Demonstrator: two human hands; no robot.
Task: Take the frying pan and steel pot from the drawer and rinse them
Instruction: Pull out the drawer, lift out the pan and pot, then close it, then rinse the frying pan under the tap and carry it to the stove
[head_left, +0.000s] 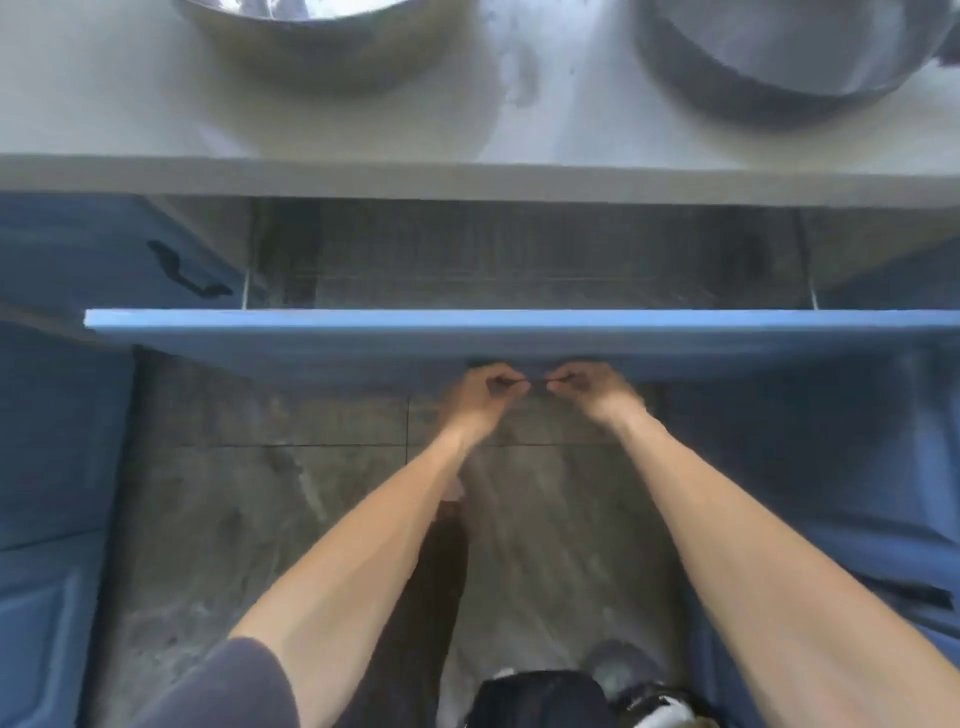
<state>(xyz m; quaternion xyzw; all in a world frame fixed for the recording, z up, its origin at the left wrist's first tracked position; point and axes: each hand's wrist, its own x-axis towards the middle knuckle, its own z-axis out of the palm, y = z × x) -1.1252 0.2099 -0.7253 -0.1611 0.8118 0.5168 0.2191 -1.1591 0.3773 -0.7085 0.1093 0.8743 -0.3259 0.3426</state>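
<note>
Blue drawer front (519, 332) stands pulled out below the pale countertop (130, 114). On that countertop, a steel pot (311, 47) sits left and a frying pan (779, 57) right, well apart. Below, the left hand (480, 389) and right hand (592, 387) curl closed around the drawer's handle, barely visible.

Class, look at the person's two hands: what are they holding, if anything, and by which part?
Both the left hand and the right hand grip the blue drawer by the handle on its front, fingers curled side by side.
</note>
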